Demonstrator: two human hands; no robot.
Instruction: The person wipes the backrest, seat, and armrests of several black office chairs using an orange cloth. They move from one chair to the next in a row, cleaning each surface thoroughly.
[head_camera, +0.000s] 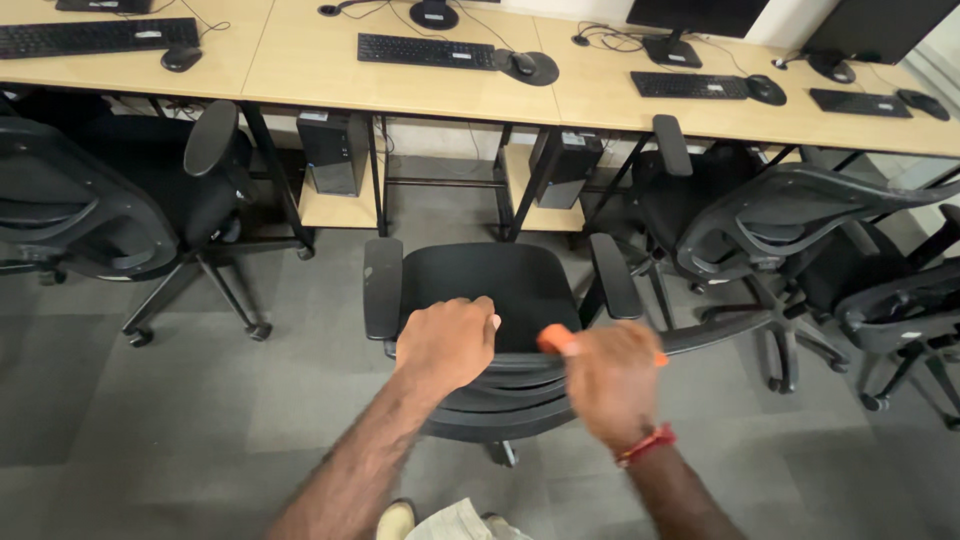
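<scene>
Left hand (447, 343) clenched on black chair (500, 290) backrest; right hand (612, 380) gripping orange tool (556, 340). Could roll off on casters if pushed, or tool slip.

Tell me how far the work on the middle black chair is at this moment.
Done: nothing on the chair shows a finished result that I can tell. In hand: the left hand grips the top of its backrest, and the right hand holds an orange tool against the same edge. Left: the seat, armrests and the neighbouring chairs are untouched by either hand.
</scene>
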